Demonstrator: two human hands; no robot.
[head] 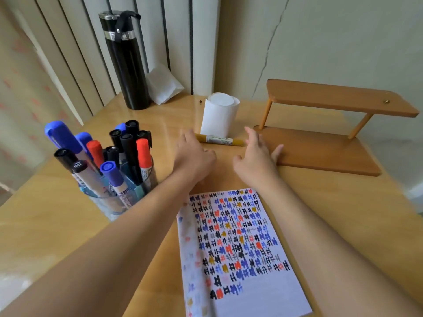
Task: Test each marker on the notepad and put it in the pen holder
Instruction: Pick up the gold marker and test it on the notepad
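Observation:
A gold marker (219, 140) lies on the wooden table just in front of a white paper roll. My left hand (194, 154) reaches over its left end, fingers bent down; whether it touches the marker is hidden. My right hand (256, 154) hovers open just right of the marker's other end, fingers spread. The notepad (238, 252) lies near me, its page covered with several black, blue, red and gold test marks. The clear pen holder (128, 193) at the left holds several blue, black and red markers.
A black flask (127, 62) stands at the back left beside a white paper packet (163, 86). The white paper roll (219, 117) stands behind the marker. A small wooden shelf (320, 143) sits at the right, close to my right hand.

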